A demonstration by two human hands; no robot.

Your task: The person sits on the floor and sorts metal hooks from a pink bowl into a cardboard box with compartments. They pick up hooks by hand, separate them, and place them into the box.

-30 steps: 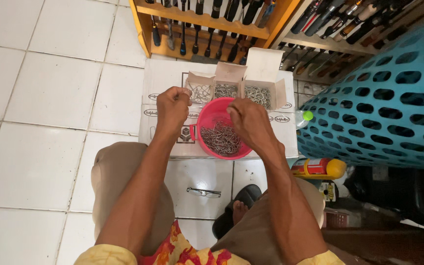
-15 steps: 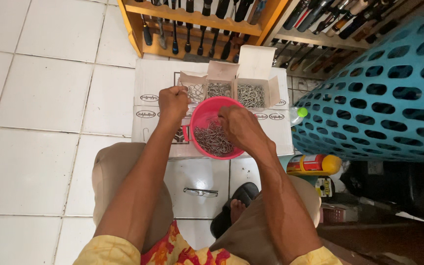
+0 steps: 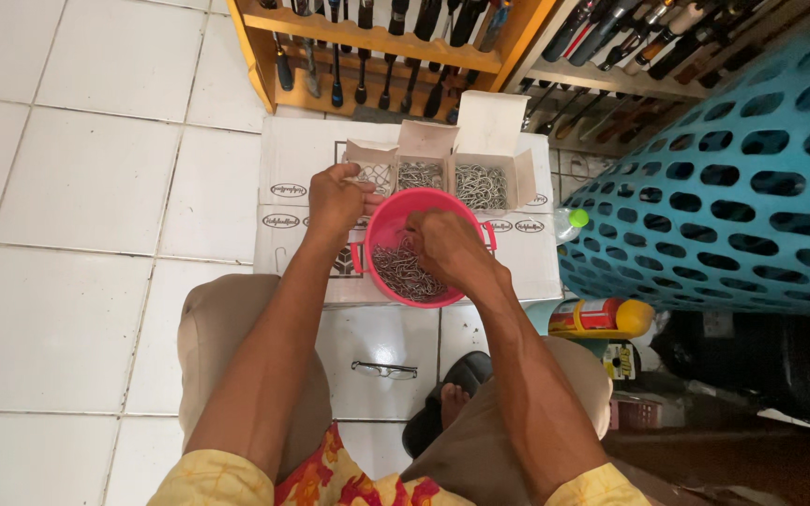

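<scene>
Three small open boxes (image 3: 424, 173) stood side by side at the far edge of a flat white carton (image 3: 302, 187) on the tiled floor (image 3: 77, 187); each held a heap of small metal hooks. Just in front of them, on the same carton, sat a pink bowl (image 3: 388, 220) with a tangle of the same hooks (image 3: 396, 267) in its bottom.

Left hand (image 3: 335, 197): rested at the bowl's left rim, just beside the leftmost box. Fingers were curled in, tips pinched together near that box; whether they held a hook could not be told.

Right hand (image 3: 447, 248): was inside the bowl, over its right half, back of hand up. Fingers were bent down into the hooks; what they gripped was hidden by the hand itself.

Surroundings: a wooden rack (image 3: 377, 37) of dark-handled tools stood just beyond the carton. A blue perforated basket (image 3: 724, 187) filled the right side, near the carton's right edge. A yellow and red can (image 3: 602, 317) lay on the floor below the basket. A pair of glasses (image 3: 384, 370) lay on the floor between the person's knees, and a dark sandal (image 3: 447, 403) was on the foot just to the right of them.
</scene>
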